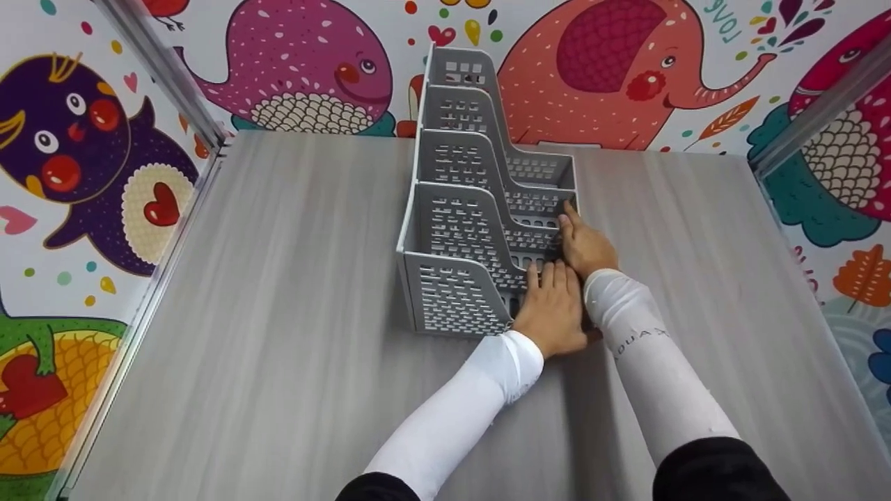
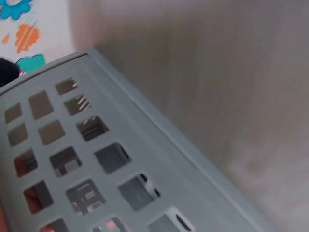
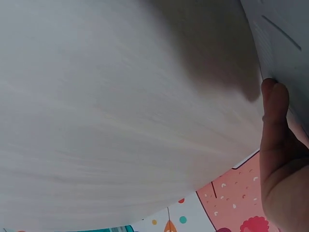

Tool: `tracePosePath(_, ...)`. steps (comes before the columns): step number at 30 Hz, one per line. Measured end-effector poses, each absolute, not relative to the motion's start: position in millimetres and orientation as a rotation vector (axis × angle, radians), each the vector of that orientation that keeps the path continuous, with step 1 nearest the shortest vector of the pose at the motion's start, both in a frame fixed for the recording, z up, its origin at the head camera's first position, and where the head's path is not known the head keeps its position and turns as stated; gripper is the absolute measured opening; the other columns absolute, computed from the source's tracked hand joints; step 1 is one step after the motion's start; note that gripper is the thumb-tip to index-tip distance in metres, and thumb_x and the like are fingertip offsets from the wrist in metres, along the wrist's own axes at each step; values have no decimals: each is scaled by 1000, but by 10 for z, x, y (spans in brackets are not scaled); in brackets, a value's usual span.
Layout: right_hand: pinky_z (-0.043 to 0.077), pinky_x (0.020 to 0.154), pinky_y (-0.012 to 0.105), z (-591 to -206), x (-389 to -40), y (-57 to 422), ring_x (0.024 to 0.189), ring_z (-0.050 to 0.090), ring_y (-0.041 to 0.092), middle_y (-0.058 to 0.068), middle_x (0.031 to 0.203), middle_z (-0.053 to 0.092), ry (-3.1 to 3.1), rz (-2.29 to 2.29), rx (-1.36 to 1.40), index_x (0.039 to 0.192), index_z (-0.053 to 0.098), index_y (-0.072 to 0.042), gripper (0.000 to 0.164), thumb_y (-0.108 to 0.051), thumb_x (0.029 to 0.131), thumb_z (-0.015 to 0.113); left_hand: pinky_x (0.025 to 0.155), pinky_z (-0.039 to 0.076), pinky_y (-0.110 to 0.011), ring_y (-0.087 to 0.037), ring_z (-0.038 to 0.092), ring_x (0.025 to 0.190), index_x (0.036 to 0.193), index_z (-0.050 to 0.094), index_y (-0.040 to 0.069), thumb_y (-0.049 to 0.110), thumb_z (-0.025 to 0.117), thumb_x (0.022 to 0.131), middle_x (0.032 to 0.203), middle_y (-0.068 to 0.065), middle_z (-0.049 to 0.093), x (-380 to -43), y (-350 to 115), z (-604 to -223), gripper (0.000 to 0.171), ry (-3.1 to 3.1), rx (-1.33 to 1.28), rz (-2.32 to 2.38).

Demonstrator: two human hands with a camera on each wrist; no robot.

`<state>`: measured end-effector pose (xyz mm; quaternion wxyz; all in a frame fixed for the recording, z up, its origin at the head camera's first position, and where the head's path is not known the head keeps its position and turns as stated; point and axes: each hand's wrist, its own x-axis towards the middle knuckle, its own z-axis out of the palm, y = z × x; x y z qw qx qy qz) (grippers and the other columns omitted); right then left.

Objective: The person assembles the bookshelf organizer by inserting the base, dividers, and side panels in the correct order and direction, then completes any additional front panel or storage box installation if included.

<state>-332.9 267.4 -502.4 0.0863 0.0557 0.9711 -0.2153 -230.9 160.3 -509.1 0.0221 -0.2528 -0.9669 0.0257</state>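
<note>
A grey plastic file organizer [image 1: 456,156] stands on the table, its perforated dividers stepping down to a low end wall on the right. My left hand [image 1: 553,309] lies over that low end near the front corner, with fingers reaching over the rim and the thumb outside. Through the holes of the organizer's perforated side [image 2: 89,121], bits of skin show in the left wrist view. Farther back along the same wall is my right hand [image 1: 588,243]. Its straight fingers [image 3: 276,108] lie against the outer face of the organizer in the right wrist view.
The wood-grain tabletop [image 1: 299,278] extends on both sides of the organizer. Behind it rises a back panel [image 1: 598,118] printed with cartoon animals, close to the organizer's far end. Metal framing [image 1: 150,278] runs along the left edge. White sleeves [image 1: 445,424] cover both forearms.
</note>
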Motion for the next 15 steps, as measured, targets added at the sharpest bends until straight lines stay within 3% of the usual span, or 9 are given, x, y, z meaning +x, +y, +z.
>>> tracePosePath(5, 33, 108, 58, -5053, -3219, 2731, 132, 39, 47, 24, 148, 36, 2871, -641, 137, 153, 18, -17, 60, -48, 102, 10, 116, 24, -50, -26, 36, 137, 144, 31, 2, 80, 48, 70, 148, -11, 40, -2260, 1596, -5110, 109, -3019, -840, 41)
tracePosePath(9, 22, 114, 60, -5036, -3059, 2804, 142, 16, 50, 35, 154, 9, 2933, -572, 163, 153, 13, -9, 58, -40, 103, 12, 116, 25, -47, -24, 37, 135, 144, 31, 4, 82, 46, 70, 146, -8, 41, -2247, 1548, -5097, 108, -2984, -1016, 4)
tracePosePath(12, 5, 115, 65, -4993, -2966, 2785, 145, -7, 47, 32, 154, -14, 2979, -530, 173, 152, 13, -7, 59, -40, 103, 16, 116, 24, -45, -21, 38, 133, 142, 32, 7, 81, 45, 72, 144, -6, 42, -2290, 1427, -5072, 104, -2930, -1132, 15)
tracePosePath(15, -6, 110, 70, -4956, -2894, 2703, 145, -15, 44, 28, 155, -17, 2949, -481, 108, 151, 17, -1, 66, -46, 102, 16, 118, 21, -44, -19, 37, 134, 142, 34, 13, 79, 47, 71, 143, -2, 42, -2335, 1224, -5069, 98, -2915, -1222, 30)
